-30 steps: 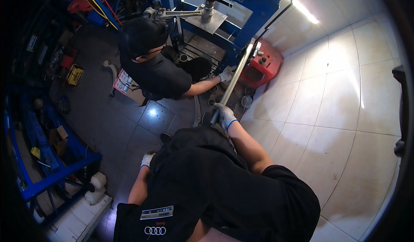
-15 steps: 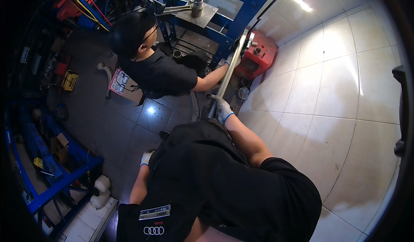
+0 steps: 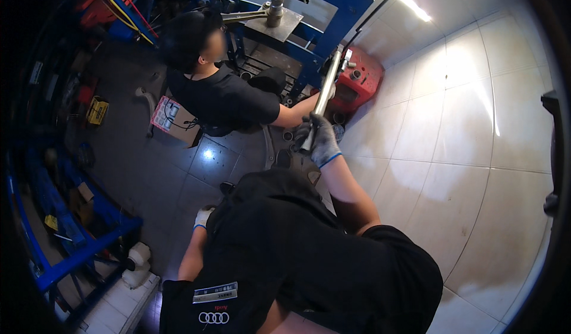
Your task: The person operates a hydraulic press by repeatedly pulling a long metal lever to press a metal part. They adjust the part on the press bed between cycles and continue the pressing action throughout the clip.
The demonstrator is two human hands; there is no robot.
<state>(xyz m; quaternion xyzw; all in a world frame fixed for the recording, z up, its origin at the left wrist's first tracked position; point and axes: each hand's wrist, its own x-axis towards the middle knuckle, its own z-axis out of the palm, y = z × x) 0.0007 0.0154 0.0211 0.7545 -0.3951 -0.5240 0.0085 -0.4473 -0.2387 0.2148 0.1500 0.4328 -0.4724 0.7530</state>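
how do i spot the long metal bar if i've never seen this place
Find the blue press frame at the top, then the red housing beside its right leg. In front of that, gripped in the person's gloved right hand, slants the long metal bar. Its straight, pale shape sets it apart from the housing and the short ring on the floor.

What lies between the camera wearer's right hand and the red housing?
In the head view, the metal bar gripped by the right hand runs toward the red housing; the co-worker's forearm passes behind it, and round parts lie below.
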